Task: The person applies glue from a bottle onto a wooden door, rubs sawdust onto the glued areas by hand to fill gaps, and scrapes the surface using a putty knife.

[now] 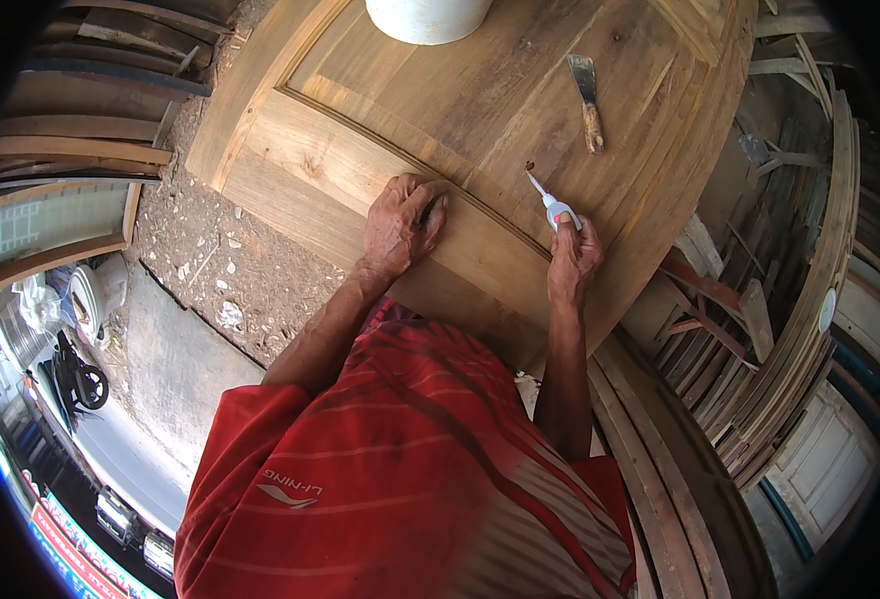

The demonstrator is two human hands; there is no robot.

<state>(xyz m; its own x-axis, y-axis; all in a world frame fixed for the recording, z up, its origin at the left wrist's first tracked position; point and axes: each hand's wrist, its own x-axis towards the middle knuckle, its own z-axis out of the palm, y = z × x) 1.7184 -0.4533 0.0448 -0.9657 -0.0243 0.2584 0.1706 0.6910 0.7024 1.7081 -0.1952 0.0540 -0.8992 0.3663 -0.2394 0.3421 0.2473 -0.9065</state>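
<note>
A wooden door panel (360, 150) with raised moulding lies flat before me. My right hand (574, 262) is closed round a small white glue bottle (558, 212). Its long thin nozzle slants up and left, the tip close to a small dark spot (530, 165) in the wood. My left hand (406, 225) rests on the near frame board beside the moulding, fingers curled under; whether anything sits in them is hidden. Farther off on the panel lies a putty knife (588, 103) with a worn wooden handle. At the far edge of view stands a white bucket (428, 18).
Stacked timber (810, 329) leans along the right, with long boards (650, 489) close by my right arm. Bare ground with chips (250, 270) lies left of the panel. Wooden frames (55, 230) stand at the far left, and a parked motorbike (80, 374) shows by the road.
</note>
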